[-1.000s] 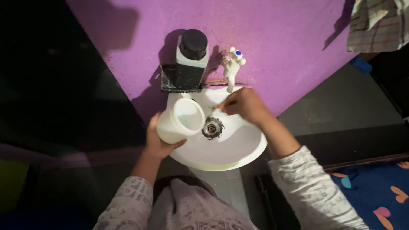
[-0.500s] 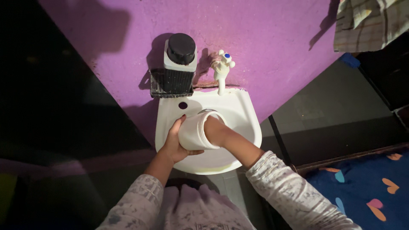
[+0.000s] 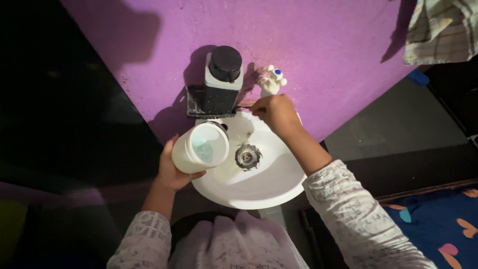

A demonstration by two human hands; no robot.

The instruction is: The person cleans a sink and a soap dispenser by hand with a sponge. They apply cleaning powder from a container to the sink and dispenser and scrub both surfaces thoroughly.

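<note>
Fingers of left hand [image 3: 172, 172] wrap white plastic cup [image 3: 200, 148], centre-left | right hand [image 3: 276, 110] fingers bunched by tap [image 3: 271, 82] | cup looks light, rigid, slippery when wet; grip round its side.

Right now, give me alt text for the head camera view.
A person's left hand holds a white jar over a white sink on a purple wall, while the right hand reaches near the tap.

Right hand [image 3: 279, 113] off cup [image 3: 200, 148], at tap [image 3: 272, 82].
</note>
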